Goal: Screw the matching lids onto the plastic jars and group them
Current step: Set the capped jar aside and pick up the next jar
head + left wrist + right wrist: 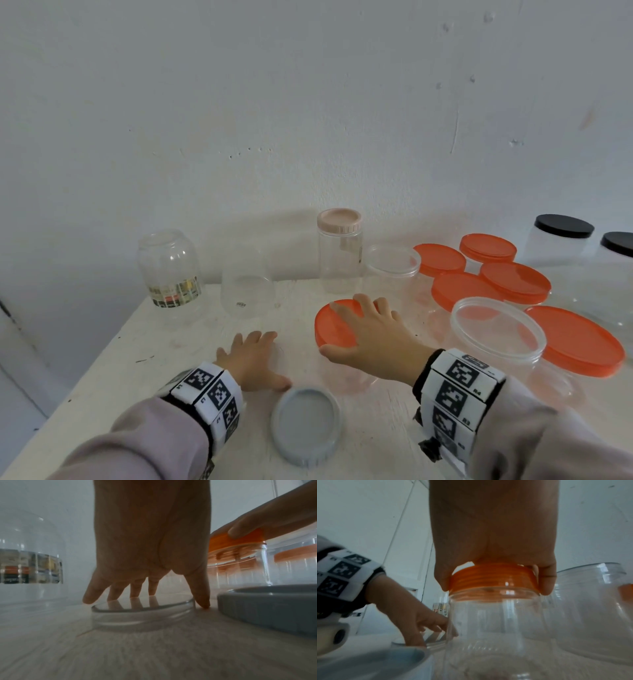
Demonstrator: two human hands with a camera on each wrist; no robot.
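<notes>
My right hand [359, 329] lies on an orange lid [330, 325] that sits on a clear jar [342, 375] at the middle of the table. In the right wrist view, the thumb and fingers [546, 586] curl down round the orange lid's [488, 580] rim, above the clear jar [488, 628]. To the left, my left hand [251, 356] reaches down over a flat clear lid [142, 614] lying on the table. Its spread fingertips [203, 601] stand on and around the rim. A grey lid [306, 426] lies near me, between the two wrists.
Two clear jars stand upside down at the back left [169, 270] [246, 284]. A pink-lidded jar [339, 253] stands behind. Several orange-lidded jars [513, 281], an open wide jar [496, 329] and black-lidded jars [563, 236] crowd the right. The table edge [85, 370] runs along the left.
</notes>
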